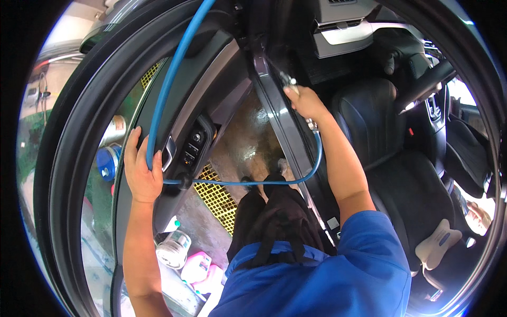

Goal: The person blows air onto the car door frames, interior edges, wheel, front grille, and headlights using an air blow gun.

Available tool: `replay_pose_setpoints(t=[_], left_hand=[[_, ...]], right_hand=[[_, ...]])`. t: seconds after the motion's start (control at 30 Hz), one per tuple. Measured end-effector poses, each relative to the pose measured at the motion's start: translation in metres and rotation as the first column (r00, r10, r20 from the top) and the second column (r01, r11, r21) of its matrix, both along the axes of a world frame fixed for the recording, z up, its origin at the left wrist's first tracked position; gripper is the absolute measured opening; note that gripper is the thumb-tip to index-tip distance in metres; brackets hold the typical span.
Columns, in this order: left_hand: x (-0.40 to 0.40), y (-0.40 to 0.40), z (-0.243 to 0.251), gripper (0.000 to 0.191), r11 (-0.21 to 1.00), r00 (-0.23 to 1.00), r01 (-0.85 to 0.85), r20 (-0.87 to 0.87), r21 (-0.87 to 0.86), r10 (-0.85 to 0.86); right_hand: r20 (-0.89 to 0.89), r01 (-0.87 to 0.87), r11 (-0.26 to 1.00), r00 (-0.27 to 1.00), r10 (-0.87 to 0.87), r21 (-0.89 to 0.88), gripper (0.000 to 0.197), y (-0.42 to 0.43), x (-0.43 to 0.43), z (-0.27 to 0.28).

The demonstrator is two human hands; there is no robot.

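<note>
My right hand (307, 102) grips an air blow gun (292, 83), its front end blurred, over the footwell side of the car's door sill (273, 107). A blue hose (253, 182) runs from the gun's metal fitting across the door opening to my left hand (144, 174). There the hose bends up between the thumb and fingers and leaves the view at the top. My left hand rests at the upper edge of the open car door, beside the chrome inner door handle (169, 153) and the window switches (190, 153).
The black leather driver's seat (368, 119) and steering wheel (427, 87) are at the right. Yellow floor grating (217, 198) lies below the door. White buckets (173, 249), pink jugs (197, 266) and a blue container (107, 163) stand beyond. A bone-shaped cushion (438, 243) is at lower right.
</note>
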State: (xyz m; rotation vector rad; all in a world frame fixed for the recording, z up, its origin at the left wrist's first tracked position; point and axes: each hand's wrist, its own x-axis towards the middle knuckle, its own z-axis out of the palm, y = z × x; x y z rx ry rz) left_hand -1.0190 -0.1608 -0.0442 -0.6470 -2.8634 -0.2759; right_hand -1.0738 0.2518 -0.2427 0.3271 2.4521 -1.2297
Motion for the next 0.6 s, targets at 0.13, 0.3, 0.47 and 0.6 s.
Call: replay_pose_setpoints(t=[0.13,0.3,0.47,0.6], left_hand=[[0.003,0.0,0.0,0.035,1.0,1.0,0.0,-0.008,0.002,0.0],[0.001,0.002,-0.001,0.035,1.0,1.0,0.014,-0.013,-0.001,-0.014],[0.003,-0.001,-0.001,0.034,1.0,1.0,0.011,-0.015,-0.001,-0.011],[0.0,0.001,-0.002,0.035,1.0,1.0,0.013,-0.014,0.008,-0.013]], right_hand=[[-0.258,0.17,0.985,0.951,-0.168,-0.014,0.051,-0.023,-0.01,0.076],[-0.246,0.04,0.996,0.969,-0.021,0.074,0.05,-0.033,-0.021,0.103],[-0.27,0.087,0.995,0.96,-0.071,0.048,0.053,-0.043,-0.01,0.112],[-0.168,0.008,0.998,0.986,0.002,0.063,0.054,-0.033,-0.013,0.079]])
